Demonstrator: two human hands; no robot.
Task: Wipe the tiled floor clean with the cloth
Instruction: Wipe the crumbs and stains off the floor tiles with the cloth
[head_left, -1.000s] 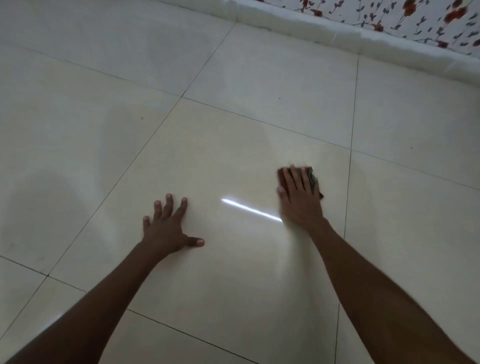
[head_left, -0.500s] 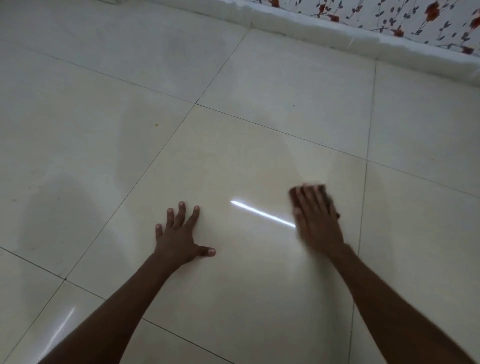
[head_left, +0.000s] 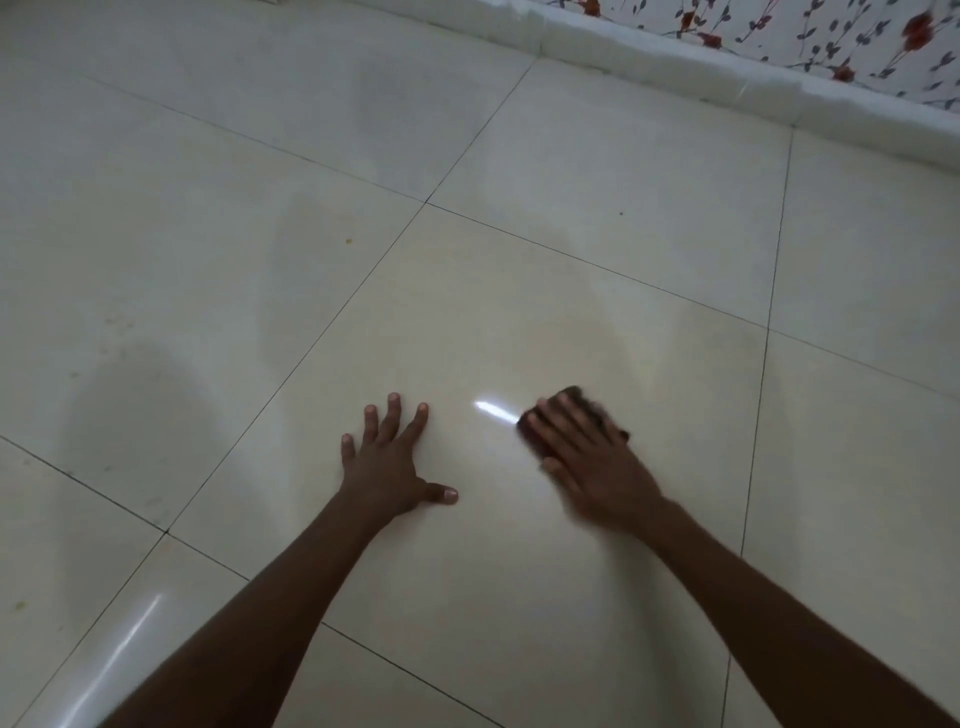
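The left hand (head_left: 387, 465) lies flat on the glossy cream tiled floor (head_left: 519, 270), its fingers straight and spread, holding nothing. The right hand (head_left: 589, 457) presses with straight fingers on a small dark cloth (head_left: 582, 402), which lies on the same large tile, just beside a bright streak of reflected light (head_left: 496, 411). This hand is blurred. A white floral fabric (head_left: 810, 31) runs along the far edge.
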